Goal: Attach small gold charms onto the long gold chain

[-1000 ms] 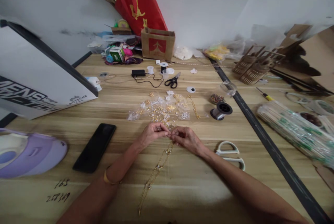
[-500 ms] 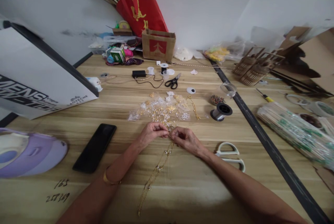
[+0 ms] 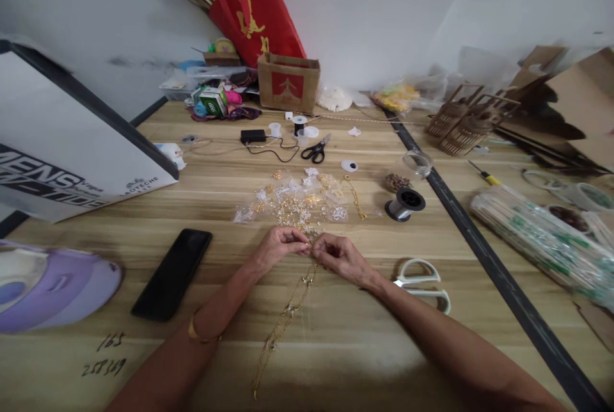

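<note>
My left hand (image 3: 279, 248) and my right hand (image 3: 341, 257) meet fingertip to fingertip above the table, both pinched closed. A long gold chain (image 3: 290, 309) with small clear and gold charms runs from under my right fingertips toward the near edge. The right fingers grip its upper end. Between the left thumb and forefinger is a tiny gold-coloured bit, too small to name. Just beyond the hands spreads a pile of gold and clear beads and charms (image 3: 301, 202), partly on small plastic bags. A short gold chain (image 3: 354, 197) lies to its right.
White-handled scissors (image 3: 418, 281) lie beside my right forearm, and a wire spool (image 3: 405, 205) stands farther off. A black phone (image 3: 173, 274) is left of my left arm. Black scissors (image 3: 315, 150) lie behind the beads. A large white box (image 3: 81, 143) stands at left.
The whole view has shifted slightly. My hands keep the same pinch at nearly the same place, and the chain hangs as before.
</note>
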Available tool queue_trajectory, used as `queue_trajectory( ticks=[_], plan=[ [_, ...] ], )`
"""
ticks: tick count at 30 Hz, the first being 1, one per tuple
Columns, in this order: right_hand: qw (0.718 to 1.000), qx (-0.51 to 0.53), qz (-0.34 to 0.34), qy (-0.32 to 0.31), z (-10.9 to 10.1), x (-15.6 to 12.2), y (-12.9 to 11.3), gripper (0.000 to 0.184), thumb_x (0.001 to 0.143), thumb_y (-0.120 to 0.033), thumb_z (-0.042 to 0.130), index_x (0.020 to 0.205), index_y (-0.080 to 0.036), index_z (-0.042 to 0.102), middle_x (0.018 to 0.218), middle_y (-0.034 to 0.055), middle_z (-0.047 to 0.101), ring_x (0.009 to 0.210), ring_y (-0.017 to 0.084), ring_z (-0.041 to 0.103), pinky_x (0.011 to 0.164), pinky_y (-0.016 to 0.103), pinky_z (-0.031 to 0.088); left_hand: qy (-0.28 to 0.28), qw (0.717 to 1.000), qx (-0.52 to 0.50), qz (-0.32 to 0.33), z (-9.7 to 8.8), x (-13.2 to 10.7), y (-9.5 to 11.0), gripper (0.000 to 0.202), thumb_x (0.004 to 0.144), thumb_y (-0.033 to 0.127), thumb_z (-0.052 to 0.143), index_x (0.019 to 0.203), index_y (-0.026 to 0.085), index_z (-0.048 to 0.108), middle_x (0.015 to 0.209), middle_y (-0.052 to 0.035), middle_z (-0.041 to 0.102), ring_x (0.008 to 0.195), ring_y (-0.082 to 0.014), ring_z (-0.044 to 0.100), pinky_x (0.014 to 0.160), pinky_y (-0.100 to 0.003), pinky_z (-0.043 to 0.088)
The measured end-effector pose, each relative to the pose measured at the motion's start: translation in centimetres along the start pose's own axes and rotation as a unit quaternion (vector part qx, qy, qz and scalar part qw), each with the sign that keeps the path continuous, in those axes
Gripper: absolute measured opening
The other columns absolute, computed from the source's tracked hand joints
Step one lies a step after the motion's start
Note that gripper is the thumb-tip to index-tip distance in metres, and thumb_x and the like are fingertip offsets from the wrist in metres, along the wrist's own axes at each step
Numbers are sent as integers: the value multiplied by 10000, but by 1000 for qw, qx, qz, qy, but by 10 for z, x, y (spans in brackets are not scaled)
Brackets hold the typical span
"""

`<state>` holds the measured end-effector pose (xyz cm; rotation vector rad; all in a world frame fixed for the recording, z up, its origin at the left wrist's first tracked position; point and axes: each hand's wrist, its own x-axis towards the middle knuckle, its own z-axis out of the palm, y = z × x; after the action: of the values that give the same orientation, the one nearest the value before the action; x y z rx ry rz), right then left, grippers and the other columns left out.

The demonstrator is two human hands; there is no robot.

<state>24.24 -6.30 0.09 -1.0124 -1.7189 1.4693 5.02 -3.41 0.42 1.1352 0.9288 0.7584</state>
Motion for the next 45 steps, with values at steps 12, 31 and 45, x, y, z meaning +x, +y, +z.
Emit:
queue_trajectory(
  ticks=[12,31,45],
  plan=[
    [1000,20,17,9,1,2,0,289,834,-432,561,768,-151,539,590,-37,446,510,81,378,482,212,289,-9,1000,10,2,3,-1,3,194,580,213,776,706,105,675,628,-12,683,607,-120,636,644,-243,506],
    [1000,6,28,9,0,2,-1,300,831,-443,563,769,-150,543,594,-35,452,512,79,387,474,206,288,-3,1000,17,-4,3,-2,3,215,574,226,784,714,99,681,633,-26,692,614,-126,640,643,-237,496],
    [999,22,29,5,0,2,1,303,828,-446,565,779,-148,545,605,-33,465,508,74,392,472,202,305,-12,1000,15,-21,4,-1,2,214,573,229,780,707,103,671,602,-9,677,599,-120,634,647,-242,506]
  ],
)
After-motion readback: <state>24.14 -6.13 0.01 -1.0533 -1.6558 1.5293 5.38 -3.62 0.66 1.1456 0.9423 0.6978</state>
